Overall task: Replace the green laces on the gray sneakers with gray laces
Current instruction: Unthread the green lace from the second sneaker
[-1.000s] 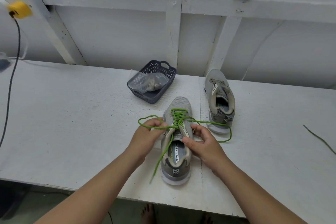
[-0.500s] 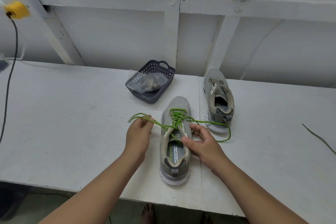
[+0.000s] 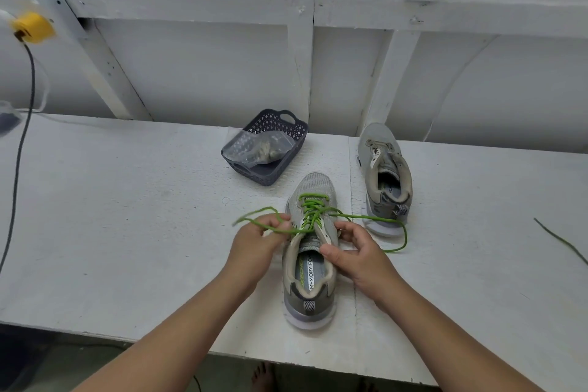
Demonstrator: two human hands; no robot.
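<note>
A gray sneaker stands on the white table, toe pointing away, with a green lace threaded through its eyelets. My left hand pinches the lace's left strand beside the shoe. My right hand grips the shoe's right collar, thumb on the inside. The lace's right end loops loose across the table toward a second gray sneaker, which has no lace. A clear bag of gray laces lies in a dark basket.
A loose green lace lies on the table at the far right. A black cable hangs from a yellow plug at the left. White wooden framing rises behind the table. The table's front edge is close to me.
My left hand has drawn the lace's left strand out of the upper eyelets, swung left, then come back toward the shoe. My right hand has stayed on the shoe's collar.
</note>
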